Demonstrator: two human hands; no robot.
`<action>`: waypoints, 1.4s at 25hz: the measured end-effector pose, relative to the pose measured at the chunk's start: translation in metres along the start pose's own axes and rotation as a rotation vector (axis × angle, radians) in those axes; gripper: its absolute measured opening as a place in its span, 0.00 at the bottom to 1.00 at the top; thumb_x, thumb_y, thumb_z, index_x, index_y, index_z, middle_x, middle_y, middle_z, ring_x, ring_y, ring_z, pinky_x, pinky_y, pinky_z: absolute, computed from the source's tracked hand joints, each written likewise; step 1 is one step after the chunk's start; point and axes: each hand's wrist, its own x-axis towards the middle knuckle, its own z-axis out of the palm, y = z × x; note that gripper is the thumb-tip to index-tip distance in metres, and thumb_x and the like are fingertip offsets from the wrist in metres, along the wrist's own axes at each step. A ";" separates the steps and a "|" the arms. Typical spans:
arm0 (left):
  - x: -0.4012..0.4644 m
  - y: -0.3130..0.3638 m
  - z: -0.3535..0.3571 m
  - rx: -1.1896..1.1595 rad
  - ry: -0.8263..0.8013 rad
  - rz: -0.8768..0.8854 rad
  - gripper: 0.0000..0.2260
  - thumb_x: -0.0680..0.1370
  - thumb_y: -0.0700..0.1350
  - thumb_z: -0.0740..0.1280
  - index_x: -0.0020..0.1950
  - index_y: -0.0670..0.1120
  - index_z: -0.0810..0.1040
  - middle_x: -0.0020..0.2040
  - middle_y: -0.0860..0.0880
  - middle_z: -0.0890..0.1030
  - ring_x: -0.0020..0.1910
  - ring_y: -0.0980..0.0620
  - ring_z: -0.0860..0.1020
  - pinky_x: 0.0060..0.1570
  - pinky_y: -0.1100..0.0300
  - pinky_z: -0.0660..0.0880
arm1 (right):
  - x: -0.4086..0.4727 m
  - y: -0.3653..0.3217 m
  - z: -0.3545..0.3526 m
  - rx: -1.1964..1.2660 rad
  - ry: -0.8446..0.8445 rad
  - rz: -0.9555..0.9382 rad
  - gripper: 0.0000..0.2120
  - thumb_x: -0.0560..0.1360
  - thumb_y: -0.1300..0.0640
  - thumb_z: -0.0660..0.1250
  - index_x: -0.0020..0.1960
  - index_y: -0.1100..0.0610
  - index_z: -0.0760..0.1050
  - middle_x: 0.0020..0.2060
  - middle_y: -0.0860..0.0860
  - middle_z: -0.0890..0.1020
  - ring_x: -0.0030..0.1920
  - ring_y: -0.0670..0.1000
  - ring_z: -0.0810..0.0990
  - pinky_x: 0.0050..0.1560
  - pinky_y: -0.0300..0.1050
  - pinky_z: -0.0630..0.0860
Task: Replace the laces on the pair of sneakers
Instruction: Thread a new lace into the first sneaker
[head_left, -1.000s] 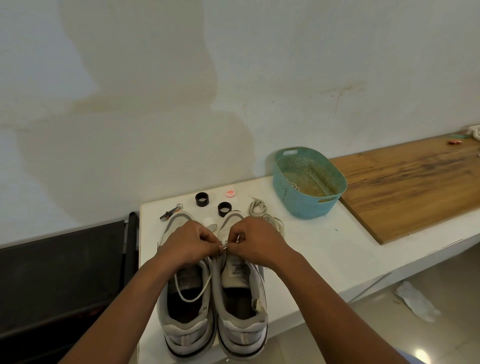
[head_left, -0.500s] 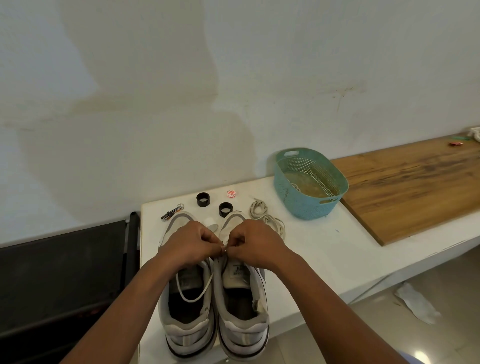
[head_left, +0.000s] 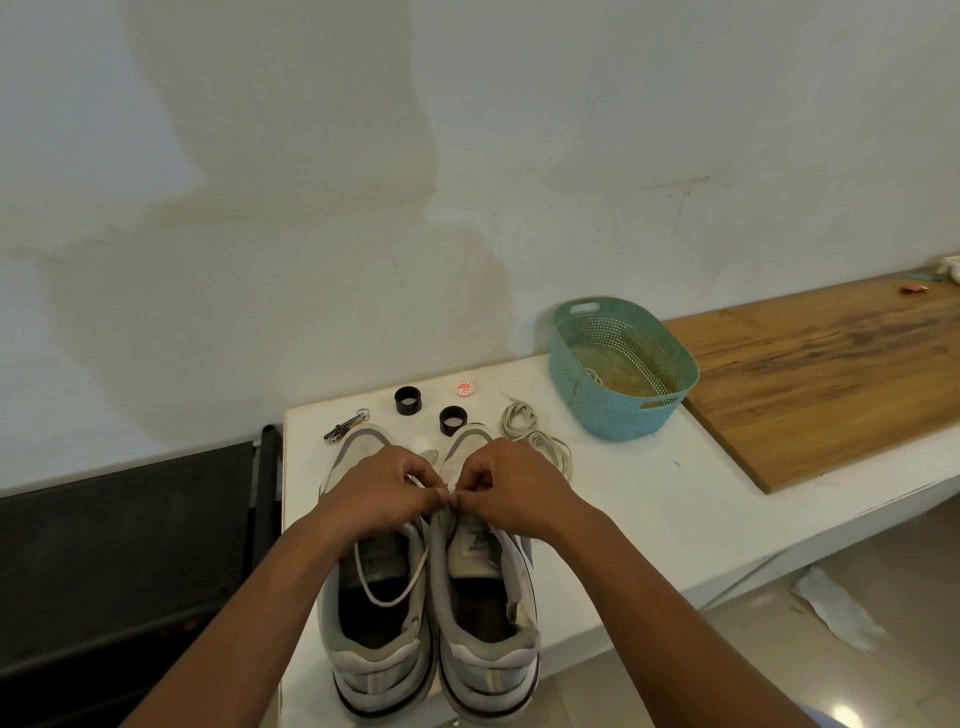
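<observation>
Pinching a thin white shoelace (head_left: 387, 582) between them, the left hand (head_left: 382, 491) and right hand (head_left: 511, 486) meet fingertip to fingertip above the pair of grey-and-white mesh sneakers (head_left: 470, 631) standing side by side on the white table (head_left: 649, 499). Biggest risk imo: the lace tip slipping from that tiny grip, or pulling unevenly so one end comes up short.

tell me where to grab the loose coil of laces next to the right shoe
Take the coil of laces at its far loop, which lies apart from the right sneaker and the teal basket. Come from above with a pinch grip: the strands lie flat on the white table, offering no edge from the side.
</observation>
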 end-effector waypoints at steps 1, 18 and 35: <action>-0.001 0.000 0.000 -0.007 -0.004 -0.003 0.04 0.77 0.48 0.74 0.43 0.55 0.86 0.42 0.55 0.87 0.46 0.56 0.84 0.55 0.52 0.81 | 0.000 0.000 -0.001 0.006 -0.001 0.005 0.08 0.73 0.47 0.75 0.44 0.51 0.85 0.39 0.45 0.85 0.41 0.47 0.83 0.48 0.53 0.84; -0.016 0.017 -0.036 -0.935 0.153 0.004 0.08 0.81 0.43 0.60 0.42 0.45 0.71 0.33 0.44 0.79 0.21 0.54 0.56 0.25 0.64 0.52 | -0.007 -0.005 -0.016 0.003 -0.067 -0.040 0.22 0.67 0.33 0.76 0.55 0.44 0.81 0.48 0.41 0.81 0.49 0.42 0.79 0.51 0.48 0.80; -0.010 -0.001 -0.012 0.117 0.096 0.207 0.02 0.73 0.51 0.74 0.40 0.57 0.85 0.22 0.56 0.70 0.24 0.57 0.69 0.31 0.61 0.66 | 0.001 0.028 -0.034 0.283 -0.020 0.146 0.14 0.80 0.61 0.61 0.55 0.50 0.83 0.54 0.49 0.83 0.50 0.47 0.83 0.46 0.37 0.79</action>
